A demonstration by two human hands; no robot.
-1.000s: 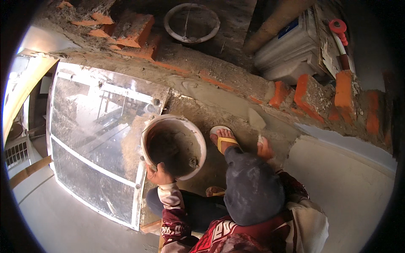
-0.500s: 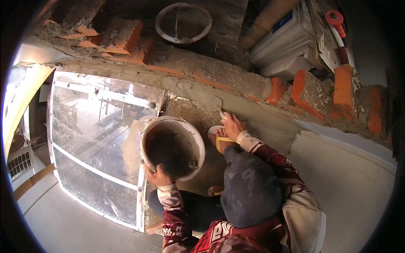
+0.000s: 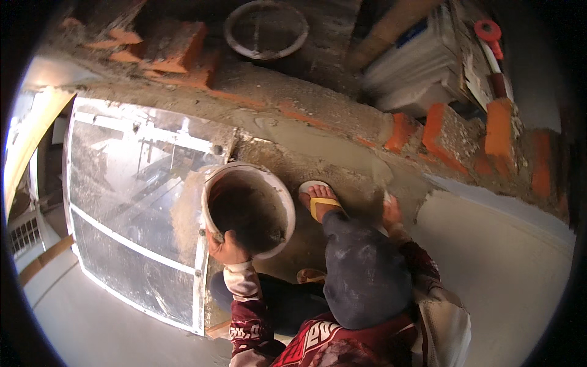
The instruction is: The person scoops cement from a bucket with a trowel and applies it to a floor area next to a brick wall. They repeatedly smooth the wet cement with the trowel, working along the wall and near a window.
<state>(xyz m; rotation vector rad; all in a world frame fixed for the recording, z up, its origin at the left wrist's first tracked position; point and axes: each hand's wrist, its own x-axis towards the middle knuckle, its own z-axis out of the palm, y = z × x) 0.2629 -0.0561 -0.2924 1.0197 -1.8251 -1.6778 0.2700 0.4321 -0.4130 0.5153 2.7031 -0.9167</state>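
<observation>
My left hand (image 3: pixel 227 247) grips the near left side of a round, mortar-stained bucket (image 3: pixel 290 211), which is tipped so that its dark inside shows. Grey mortar clings to the inner wall; how much lies at the bottom is hard to make out in the shadow. My right hand (image 3: pixel 393 214) is closed on the pale handle of a trowel (image 3: pixel 383 174). Its grey blade lies against the fresh mortar band (image 3: pixel 306 139) along the low wall, to the right of my sandalled foot (image 3: pixel 322 194).
A glazed, white-framed panel (image 3: pixel 134 202) stands left of the bucket. Broken orange bricks (image 3: pixel 441 136) line the wall's top. Beyond it are another round bucket (image 3: pixel 266 54), grey stacked containers (image 3: pixel 406 76) and a red-ended tool (image 3: pixel 489 30). A smooth grey surface (image 3: pixel 489 263) lies right.
My right hand has swept the trowel rightward along the wall, from beyond my foot to the right of my knee. My left hand keeps hold of the bucket, which has barely shifted.
</observation>
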